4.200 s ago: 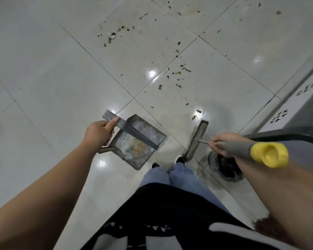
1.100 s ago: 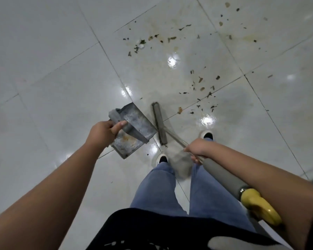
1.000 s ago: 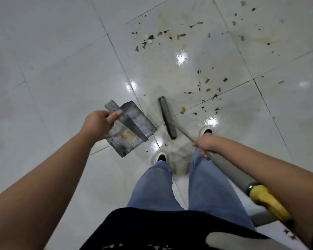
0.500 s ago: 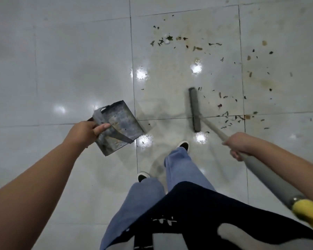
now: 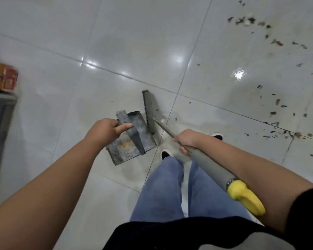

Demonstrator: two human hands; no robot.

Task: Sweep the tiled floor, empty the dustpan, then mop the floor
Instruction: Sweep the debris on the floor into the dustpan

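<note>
My left hand curls round the flat handle of the grey metal dustpan, thumb laid along it, holding the pan near the glossy white tiled floor. My right hand clamps the grey broom with a yellow end cap; its brush head lies just beside the pan. Dark scattered debris lies to the right. An orange box, cut off at left, is too blurred to read.

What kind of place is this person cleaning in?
Probably an indoor room in a home or a shop; the picture does not settle which. It has a glossy floor of large pale tiles, dry litter scattered over it, and a cardboard box on grey furniture at the left edge.
</note>
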